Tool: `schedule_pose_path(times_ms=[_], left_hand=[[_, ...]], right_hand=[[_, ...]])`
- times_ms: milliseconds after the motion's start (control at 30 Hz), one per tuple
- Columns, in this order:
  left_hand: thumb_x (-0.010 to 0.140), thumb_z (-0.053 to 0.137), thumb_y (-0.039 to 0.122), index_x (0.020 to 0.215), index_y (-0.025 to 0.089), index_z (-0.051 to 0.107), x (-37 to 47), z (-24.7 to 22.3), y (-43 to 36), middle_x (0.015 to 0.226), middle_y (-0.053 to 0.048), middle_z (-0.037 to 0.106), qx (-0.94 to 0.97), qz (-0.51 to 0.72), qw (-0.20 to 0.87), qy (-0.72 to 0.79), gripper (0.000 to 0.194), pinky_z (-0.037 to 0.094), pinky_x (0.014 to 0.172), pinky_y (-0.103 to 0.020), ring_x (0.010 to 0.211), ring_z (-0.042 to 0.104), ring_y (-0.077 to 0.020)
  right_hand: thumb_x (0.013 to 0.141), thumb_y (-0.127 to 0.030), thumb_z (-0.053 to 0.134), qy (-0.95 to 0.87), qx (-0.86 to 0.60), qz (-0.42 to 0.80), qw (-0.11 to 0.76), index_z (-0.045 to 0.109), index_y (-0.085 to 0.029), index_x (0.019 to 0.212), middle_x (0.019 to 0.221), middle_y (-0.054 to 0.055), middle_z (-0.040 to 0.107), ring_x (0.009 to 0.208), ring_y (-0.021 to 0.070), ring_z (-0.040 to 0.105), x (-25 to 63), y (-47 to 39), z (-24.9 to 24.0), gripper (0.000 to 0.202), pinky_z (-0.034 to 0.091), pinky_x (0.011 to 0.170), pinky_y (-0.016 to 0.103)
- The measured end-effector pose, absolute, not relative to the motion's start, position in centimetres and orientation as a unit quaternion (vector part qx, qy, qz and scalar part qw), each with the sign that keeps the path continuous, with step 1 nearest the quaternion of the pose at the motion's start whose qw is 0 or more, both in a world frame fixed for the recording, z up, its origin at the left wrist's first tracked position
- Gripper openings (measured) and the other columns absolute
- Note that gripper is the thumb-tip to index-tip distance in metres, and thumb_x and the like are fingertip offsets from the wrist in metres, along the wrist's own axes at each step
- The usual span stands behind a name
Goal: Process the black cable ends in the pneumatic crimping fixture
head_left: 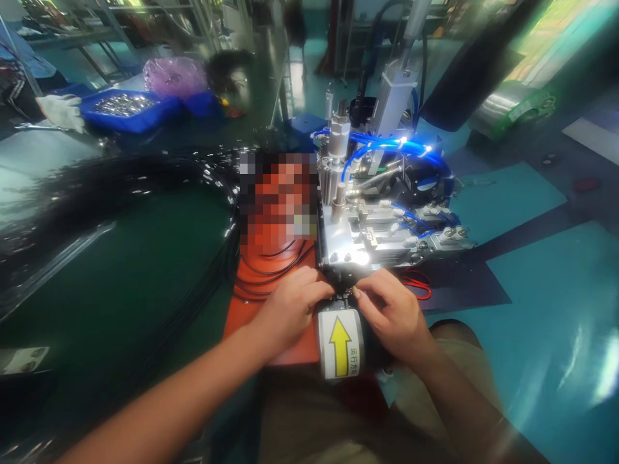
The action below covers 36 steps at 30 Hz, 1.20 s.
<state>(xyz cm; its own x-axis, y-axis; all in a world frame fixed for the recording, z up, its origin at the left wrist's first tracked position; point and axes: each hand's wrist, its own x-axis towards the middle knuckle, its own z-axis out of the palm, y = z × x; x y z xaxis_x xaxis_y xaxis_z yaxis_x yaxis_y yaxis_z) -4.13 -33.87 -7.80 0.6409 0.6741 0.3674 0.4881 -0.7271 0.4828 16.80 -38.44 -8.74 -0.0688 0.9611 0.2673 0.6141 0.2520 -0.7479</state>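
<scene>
Fingers (327,290) of the left hand (293,298) and right hand (395,308) bend inward, clamped or not I cannot tell, at the small dark metal track (343,302) off the orange flat table's (298,351) right edge, where the crowding silver metal machine (345,240) might cause a slip.

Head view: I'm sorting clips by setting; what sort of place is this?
Probably a factory workshop, judging by the metal machine with blue tubes and the blue tray filled with small shiny pieces.
</scene>
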Motion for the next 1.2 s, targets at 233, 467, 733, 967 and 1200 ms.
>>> schedule_pose_path(times_ms=[233,467,733,967,1200], left_hand=[[0.090,0.047,0.003,0.088,0.016,0.069,-4.1,-7.7,-33.8,0.075,-0.002,0.056,0.891,0.269,0.164,0.328,0.026,0.040,0.062,-0.023,0.072,0.051,-0.0144],[0.089,0.048,0.002,0.090,0.016,0.069,-4.2,-7.9,-33.8,0.076,-0.002,0.056,0.890,0.267,0.176,0.326,0.025,0.040,0.063,-0.023,0.073,0.051,-0.0142],[0.090,0.047,0.003,0.089,0.017,0.069,-4.1,-7.9,-33.8,0.076,-0.002,0.057,0.888,0.263,0.177,0.332,0.026,0.041,0.063,-0.024,0.073,0.051,-0.0146],[0.088,0.048,0.002,0.089,0.016,0.069,-4.1,-7.8,-33.9,0.076,-0.002,0.057,0.888,0.262,0.176,0.334,0.025,0.041,0.064,-0.023,0.073,0.051,-0.0145],[0.090,0.045,0.003,0.087,0.017,0.068,-4.2,-7.8,-33.8,0.074,-0.002,0.055,0.888,0.264,0.170,0.337,0.027,0.040,0.061,-0.023,0.071,0.050,-0.0142]], right_hand=[[0.090,-0.018,0.057,-0.669,-0.592,0.240,0.380,0.063,-0.019,0.082,0.077,0.001,0.057,0.068,0.0160,0.055,16.4,-38.5,-8.7,0.011,0.043,0.064,0.028],[0.096,-0.026,0.052,-0.647,-0.616,0.255,0.371,0.068,-0.022,0.096,0.092,0.004,0.069,0.085,0.0198,0.064,17.1,-38.8,-8.2,0.016,0.048,0.075,0.031],[0.096,-0.023,0.051,-0.699,-0.578,0.237,0.349,0.065,-0.020,0.092,0.086,0.004,0.068,0.080,0.0191,0.063,16.6,-38.5,-8.8,0.014,0.048,0.073,0.030],[0.094,-0.019,0.049,-0.702,-0.588,0.220,0.336,0.060,-0.019,0.085,0.081,0.004,0.065,0.074,0.0178,0.061,16.4,-38.2,-8.9,0.014,0.046,0.070,0.028],[0.093,-0.022,0.047,-0.664,-0.615,0.244,0.348,0.060,-0.020,0.083,0.077,0.003,0.065,0.071,0.0182,0.060,15.9,-38.4,-9.1,0.016,0.046,0.067,0.029]])
